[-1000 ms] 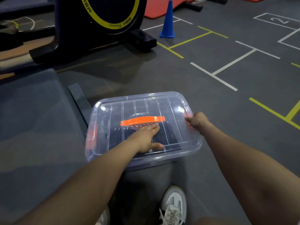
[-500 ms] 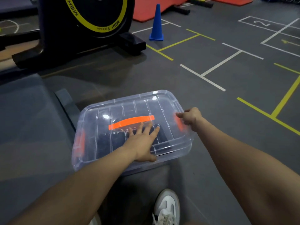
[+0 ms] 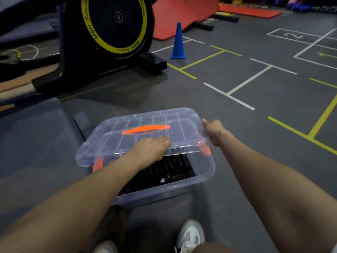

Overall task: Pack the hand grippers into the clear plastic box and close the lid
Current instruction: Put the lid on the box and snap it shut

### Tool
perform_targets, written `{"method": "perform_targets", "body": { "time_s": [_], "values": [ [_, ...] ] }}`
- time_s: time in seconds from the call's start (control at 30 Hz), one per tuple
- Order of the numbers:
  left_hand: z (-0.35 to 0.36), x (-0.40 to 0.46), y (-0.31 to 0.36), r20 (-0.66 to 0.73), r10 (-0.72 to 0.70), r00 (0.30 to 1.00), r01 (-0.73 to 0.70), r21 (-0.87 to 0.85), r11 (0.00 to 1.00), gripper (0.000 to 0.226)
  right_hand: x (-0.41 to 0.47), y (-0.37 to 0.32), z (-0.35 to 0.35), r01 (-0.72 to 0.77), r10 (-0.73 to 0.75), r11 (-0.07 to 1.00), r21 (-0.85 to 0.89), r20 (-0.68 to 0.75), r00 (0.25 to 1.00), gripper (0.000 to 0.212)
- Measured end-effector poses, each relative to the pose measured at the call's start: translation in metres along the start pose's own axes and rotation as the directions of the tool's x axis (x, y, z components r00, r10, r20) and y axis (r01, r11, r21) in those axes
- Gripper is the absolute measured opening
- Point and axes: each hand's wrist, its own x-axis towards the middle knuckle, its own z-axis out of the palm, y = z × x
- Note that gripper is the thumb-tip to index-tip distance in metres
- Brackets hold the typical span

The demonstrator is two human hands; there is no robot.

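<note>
Clear box (image 3: 204,172) sits on the grey floor (image 3: 237,125), just ahead of the person's shoes (image 3: 190,236). Lid (image 3: 113,136) lies over the box but not seated: its near edge is raised and set back toward the far side, leaving the near part of the box uncovered. Through that gap the black hand grippers (image 3: 164,170) are visible inside, lying packed together on the bottom, with one metal spring coil (image 3: 165,179) showing near the box's near wall. Left hand (image 3: 151,148) rests palm down on the lid's near edge, fingers (image 3: 164,140) stretched flat and close together toward the orange handle (image 3: 145,129), stopping just short of it; the thumb wraps down over the lid edge, so this hand presses on the lid more than it grips it. Right hand (image 3: 213,131) is curled around the lid's right edge at the far right corner, fingers closed on the rim. Orange latches: one (image 3: 97,163) at the left end, one (image 3: 205,149) at the right end just below the right hand, both hanging unfastened. The grippers lie below and nearer than the left fingers, not touched by either hand. Beyond the box: a blue cone (image 3: 178,42) and a black exercise machine (image 3: 113,33).
</note>
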Motion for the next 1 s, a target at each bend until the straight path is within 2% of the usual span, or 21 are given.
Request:
{"method": "perform_targets", "body": {
  "time_s": [0.13,0.23,0.3,0.43,0.53,0.6,0.7,0.77,0.87,1.0],
  "values": [
    [0.000,0.003,-0.008,-0.021,-0.014,1.000,0.014,-0.009,1.000,0.020,-0.004,0.007,-0.010,-0.074,0.065,0.994,0.074,0.129,0.990,0.034],
    [-0.004,0.008,-0.009,-0.022,0.002,1.000,-0.001,0.045,0.999,0.017,-0.005,0.008,-0.015,-0.126,0.097,0.980,0.156,0.185,0.978,0.020],
    [-0.008,0.010,-0.004,-0.018,0.012,1.000,-0.010,0.106,0.994,0.018,-0.004,0.006,-0.018,-0.131,0.101,0.980,0.150,0.195,0.976,0.019],
    [-0.008,0.004,0.027,0.041,0.063,0.997,-0.070,0.200,0.977,0.026,-0.001,0.013,-0.022,-0.153,0.150,0.988,0.000,0.176,0.973,0.017],
    [0.010,-0.006,0.051,0.075,0.118,0.990,-0.131,0.186,0.974,0.029,-0.004,0.030,-0.022,-0.144,0.172,0.971,-0.192,0.137,0.976,0.021],
    [0.021,-0.011,0.059,0.091,0.120,0.989,-0.134,0.164,0.977,0.032,-0.005,0.038,-0.021,-0.135,0.171,0.956,-0.259,0.122,0.978,0.014],
    [0.030,-0.013,0.059,0.108,0.124,0.986,-0.139,0.145,0.980,0.039,-0.008,0.042,-0.016,-0.116,0.162,0.937,-0.329,0.116,0.980,0.030],
    [0.034,-0.012,0.056,0.115,0.131,0.985,-0.148,0.145,0.978,0.042,-0.009,0.042,-0.013,-0.080,0.127,0.905,-0.419,0.087,0.988,0.037],
    [0.040,-0.006,0.056,0.119,0.135,0.984,-0.150,0.127,0.980,0.045,-0.010,0.038,-0.010,-0.035,0.074,0.834,-0.550,0.047,0.996,0.036],
    [0.054,-0.003,0.058,0.137,0.123,0.983,-0.135,0.081,0.987,0.046,-0.010,0.042,-0.008,-0.021,0.054,0.773,-0.634,0.033,0.998,0.039]
  ]
}}
